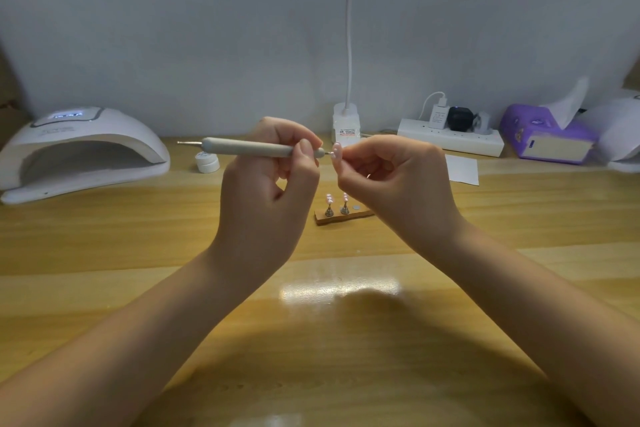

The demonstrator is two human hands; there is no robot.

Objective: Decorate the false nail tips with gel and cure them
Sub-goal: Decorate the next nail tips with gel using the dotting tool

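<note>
My left hand point(273, 177) grips a grey dotting pen point(249, 147) held level, its right tip touching a pink false nail tip point(336, 151). My right hand point(394, 177) pinches that nail tip, and whatever it is mounted on is hidden by the fingers. Below the hands a wooden holder point(341, 217) lies on the table with two more pink nail tips point(329, 198) on small metal stands. A white curing lamp point(79, 152) sits at the far left with its display lit. A small white gel jar point(207, 162) stands beside the lamp.
A wooden table point(311, 322) spreads below my forearms. At the back stand a white power strip point(450, 140) with plugs, a white adapter with a cable point(346, 125), a purple tissue box point(547, 135), and a white paper slip point(462, 169).
</note>
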